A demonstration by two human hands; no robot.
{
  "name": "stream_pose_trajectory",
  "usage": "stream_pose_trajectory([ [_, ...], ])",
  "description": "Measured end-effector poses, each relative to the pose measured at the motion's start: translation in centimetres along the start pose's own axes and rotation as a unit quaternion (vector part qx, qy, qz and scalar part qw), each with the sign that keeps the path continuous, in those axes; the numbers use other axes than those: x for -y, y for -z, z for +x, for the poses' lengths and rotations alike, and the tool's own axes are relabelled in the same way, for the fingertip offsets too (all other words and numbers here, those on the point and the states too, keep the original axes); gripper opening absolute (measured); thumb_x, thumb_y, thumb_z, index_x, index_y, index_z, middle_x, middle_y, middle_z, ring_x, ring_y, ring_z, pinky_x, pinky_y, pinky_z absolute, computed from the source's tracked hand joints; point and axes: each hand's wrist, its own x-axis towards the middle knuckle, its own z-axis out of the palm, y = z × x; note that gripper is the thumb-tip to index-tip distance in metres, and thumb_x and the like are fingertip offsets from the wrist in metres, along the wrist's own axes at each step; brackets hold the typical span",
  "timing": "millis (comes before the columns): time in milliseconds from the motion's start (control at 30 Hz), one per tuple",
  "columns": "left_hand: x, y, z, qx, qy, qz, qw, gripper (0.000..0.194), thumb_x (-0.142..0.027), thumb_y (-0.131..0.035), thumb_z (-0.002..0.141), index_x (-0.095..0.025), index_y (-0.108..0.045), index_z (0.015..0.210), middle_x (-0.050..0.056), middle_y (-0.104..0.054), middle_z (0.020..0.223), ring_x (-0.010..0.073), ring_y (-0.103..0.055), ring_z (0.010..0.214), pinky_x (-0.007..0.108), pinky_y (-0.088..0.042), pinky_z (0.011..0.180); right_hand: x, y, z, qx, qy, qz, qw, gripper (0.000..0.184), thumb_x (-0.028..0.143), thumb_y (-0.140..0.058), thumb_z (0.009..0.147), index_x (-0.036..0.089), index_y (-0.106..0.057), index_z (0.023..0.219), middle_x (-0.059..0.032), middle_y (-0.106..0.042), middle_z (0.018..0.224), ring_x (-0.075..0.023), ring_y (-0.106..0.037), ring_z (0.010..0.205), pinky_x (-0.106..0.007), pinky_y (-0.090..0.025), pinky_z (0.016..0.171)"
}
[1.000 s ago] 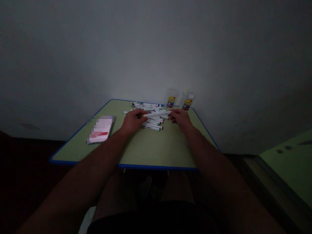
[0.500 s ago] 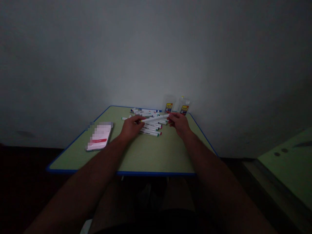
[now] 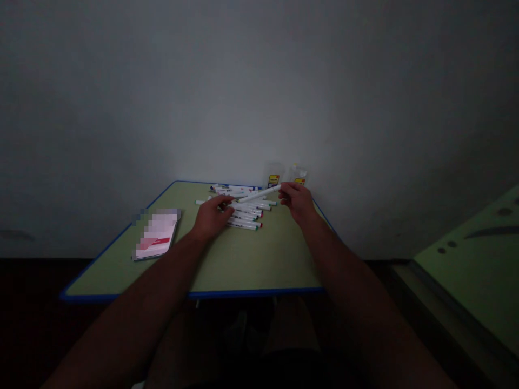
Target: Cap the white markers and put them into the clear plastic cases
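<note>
A white marker [image 3: 259,194] is held up at a slant over the table, its right end between the fingers of my right hand [image 3: 298,201], which is closed on it. Just left of the marker's lower end is my left hand [image 3: 213,216], with thumb and forefinger a little apart and nothing visible between them. Beneath and behind the held marker lies a loose pile of white markers [image 3: 245,221] with coloured ends, several of them partly hidden by my left hand.
Two clear plastic cases with yellow labels stand at the back of the table, one [image 3: 274,175] left of the other [image 3: 299,174]. A phone [image 3: 158,235] with a lit screen lies on the left. The green tabletop [image 3: 259,265] has a blue edge and meets a grey wall [image 3: 259,97].
My left hand has come off the marker's left end and shifted slightly left. My right hand still holds the marker, now tilted more steeply. The whole view has shifted a little.
</note>
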Motion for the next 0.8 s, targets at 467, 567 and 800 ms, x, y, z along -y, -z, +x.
stream_pose_trajectory([
  [467,0.0,0.4,0.0,0.001,-0.005,0.088,0.996,0.038,-0.037,-0.061,0.082,-0.018,-0.077,0.111,0.010,-0.074,0.101,0.0249,-0.067,0.088,0.042,-0.054,0.088,5.6,5.7,5.6,-0.149,0.099,0.019,0.984,0.007,0.012,-0.064,0.087,0.018,-0.062,0.085,0.0017,-0.066,0.069,-0.0098,-0.066,0.061,-0.018,-0.058,0.053],
  [567,0.1,0.3,0.1,0.000,0.003,0.095,0.995,0.037,-0.038,-0.060,0.082,-0.019,-0.077,0.110,0.009,-0.074,0.100,0.0250,-0.068,0.087,0.042,-0.054,0.087,6.4,6.6,6.5,-0.177,0.104,0.011,0.979,0.007,0.012,-0.063,0.087,0.018,-0.061,0.086,0.0016,-0.065,0.071,-0.0092,-0.066,0.061,-0.017,-0.057,0.053],
  [800,0.1,0.3,0.2,-0.012,0.012,0.105,0.994,0.036,-0.039,-0.060,0.082,-0.021,-0.077,0.108,0.009,-0.075,0.102,0.0253,-0.068,0.088,0.042,-0.054,0.089,8.4,8.2,8.9,-0.246,0.146,0.002,0.958,0.009,0.009,-0.061,0.085,0.018,-0.059,0.086,0.0021,-0.064,0.072,-0.0092,-0.065,0.060,-0.018,-0.056,0.051],
])
